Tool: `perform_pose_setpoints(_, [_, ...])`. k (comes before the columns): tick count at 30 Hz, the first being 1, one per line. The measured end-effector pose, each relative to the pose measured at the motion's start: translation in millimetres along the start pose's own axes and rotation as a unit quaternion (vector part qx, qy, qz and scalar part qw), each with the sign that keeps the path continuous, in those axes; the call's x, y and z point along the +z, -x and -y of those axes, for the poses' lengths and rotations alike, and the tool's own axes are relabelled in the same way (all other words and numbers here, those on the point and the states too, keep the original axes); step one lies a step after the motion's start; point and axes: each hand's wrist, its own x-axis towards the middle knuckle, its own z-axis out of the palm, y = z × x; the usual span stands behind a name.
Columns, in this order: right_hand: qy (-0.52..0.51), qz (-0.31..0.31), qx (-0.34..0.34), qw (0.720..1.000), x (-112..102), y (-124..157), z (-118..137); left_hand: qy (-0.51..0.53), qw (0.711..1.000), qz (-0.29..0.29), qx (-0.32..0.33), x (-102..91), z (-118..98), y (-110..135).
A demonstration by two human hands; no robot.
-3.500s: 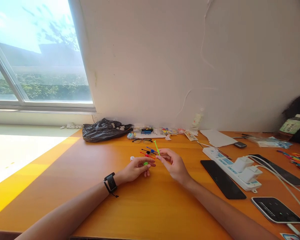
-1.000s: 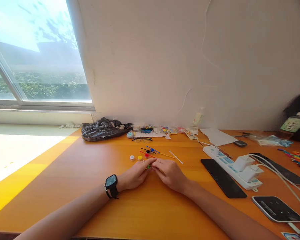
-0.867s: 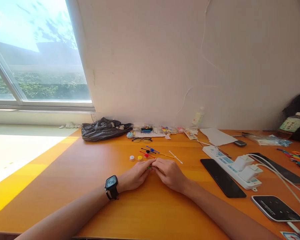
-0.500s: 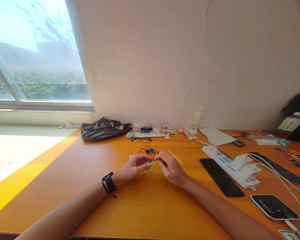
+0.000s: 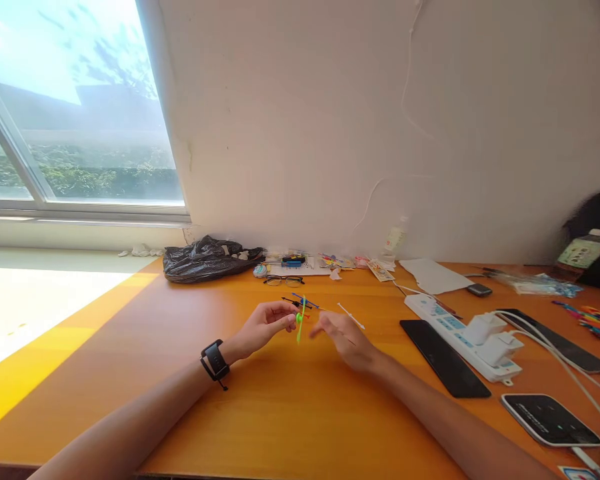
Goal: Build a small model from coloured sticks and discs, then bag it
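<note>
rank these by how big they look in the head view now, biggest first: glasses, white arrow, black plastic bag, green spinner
1. Black plastic bag
2. Glasses
3. Unsure: green spinner and white arrow look close in length, and the spinner, in the left hand, may be nearer the camera

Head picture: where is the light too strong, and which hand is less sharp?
Head view: the sky in the window and the sunlit patch at far left are bleached; right hand partly smeared, left hand, holding the green spinner, clearer.
</note>
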Motion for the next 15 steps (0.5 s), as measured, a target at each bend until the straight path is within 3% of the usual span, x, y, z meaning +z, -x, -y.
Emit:
perform_pose_setpoints(3, [-0.049, 0.031, 0.04, 0.997, 2.9, -0.7, -9.8, 0.0, 1.0, -0.007, -0.001, -0.6, -1.1, -0.6])
perform_pose_setpoints(15, [-0.015, -0.044, 0.033, 0.998, 0.8, -1.3, -6.1, -0.006, 1.0, -0.015, -0.002, -1.5, -0.4, -0.3])
